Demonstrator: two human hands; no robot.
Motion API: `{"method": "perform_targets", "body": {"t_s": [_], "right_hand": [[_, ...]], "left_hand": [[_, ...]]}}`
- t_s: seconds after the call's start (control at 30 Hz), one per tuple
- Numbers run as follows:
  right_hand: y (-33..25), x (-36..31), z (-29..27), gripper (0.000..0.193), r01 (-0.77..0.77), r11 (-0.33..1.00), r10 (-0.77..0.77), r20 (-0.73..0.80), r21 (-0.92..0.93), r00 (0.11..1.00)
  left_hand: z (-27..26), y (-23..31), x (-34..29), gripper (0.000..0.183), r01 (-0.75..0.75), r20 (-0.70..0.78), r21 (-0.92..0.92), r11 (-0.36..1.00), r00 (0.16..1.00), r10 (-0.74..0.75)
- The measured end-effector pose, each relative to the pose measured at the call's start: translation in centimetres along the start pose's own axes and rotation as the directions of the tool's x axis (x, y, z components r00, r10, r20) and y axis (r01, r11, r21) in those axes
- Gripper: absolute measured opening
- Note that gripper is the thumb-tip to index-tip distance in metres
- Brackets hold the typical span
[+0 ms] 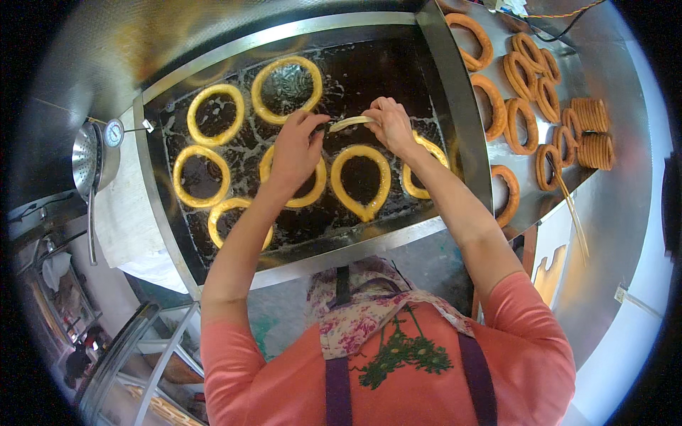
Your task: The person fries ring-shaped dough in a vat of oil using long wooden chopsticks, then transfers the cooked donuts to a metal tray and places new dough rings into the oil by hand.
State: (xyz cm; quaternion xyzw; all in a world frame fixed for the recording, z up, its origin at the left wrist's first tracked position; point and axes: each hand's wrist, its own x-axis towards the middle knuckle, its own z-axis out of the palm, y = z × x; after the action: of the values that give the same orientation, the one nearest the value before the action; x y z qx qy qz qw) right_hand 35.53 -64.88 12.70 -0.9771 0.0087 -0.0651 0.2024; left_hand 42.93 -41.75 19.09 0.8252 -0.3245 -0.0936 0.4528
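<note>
Your left hand point(295, 145) and right hand point(389, 126) meet above the middle of the fryer point(163, 206), in the upper centre of the frame. Between them you hold a pale strip of dough point(349, 122): the right grip is pinched on one end, the left grip closed on the other, over the dark oil. Below your hands float yellow dough rings point(361, 181), some touching each other, spread across the oil toward the upper left. On the steel counter point(618, 192) at the upper right lie browned fried rings point(522, 126), with a stack at the far right. A strainer point(87, 160) and round thermometer point(114, 133) hang at the fryer's left edge.
</note>
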Motion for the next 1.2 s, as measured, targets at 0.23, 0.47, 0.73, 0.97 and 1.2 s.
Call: {"method": "perform_targets", "body": {"t_s": [0.23, 0.47, 0.73, 0.97, 1.2], "right_hand": [[-1.0, 0.9, -1.4, 0.016, -0.051, 0.993, 0.085, -0.357, 0.102, 0.930], [-13.4, -14.0, -15.4, 0.013, -0.033, 0.973, 0.186, -0.684, 0.230, 0.705], [-23.2, -46.3, -12.7, 0.014, -0.509, 0.775, 0.632, -0.490, 0.376, 0.601], [-32.0, -63.3, -9.0, 0.020, -0.624, 0.488, 0.771, -0.637, 0.610, -0.019], [-37.4, -72.6, -4.7, 0.016, -0.536, 0.233, 0.641, -0.543, 0.812, -0.543]], "left_hand": [[-3.8, 6.9, -9.4, 0.022, 0.057, -0.086, -0.146, 0.988, 0.994, -0.070], [4.1, 12.8, -19.4, 0.025, -0.001, 0.281, -0.397, 0.918, 0.952, 0.123], [18.9, 18.7, -30.9, 0.032, -0.260, 0.902, -0.330, 0.907, 0.198, 0.385], [26.7, 26.9, -40.4, 0.037, -0.528, 0.924, -0.383, 0.758, -0.212, 0.319], [34.8, 35.0, -52.6, 0.039, -0.427, 0.672, -0.708, 0.563, -0.653, 0.349]]}}
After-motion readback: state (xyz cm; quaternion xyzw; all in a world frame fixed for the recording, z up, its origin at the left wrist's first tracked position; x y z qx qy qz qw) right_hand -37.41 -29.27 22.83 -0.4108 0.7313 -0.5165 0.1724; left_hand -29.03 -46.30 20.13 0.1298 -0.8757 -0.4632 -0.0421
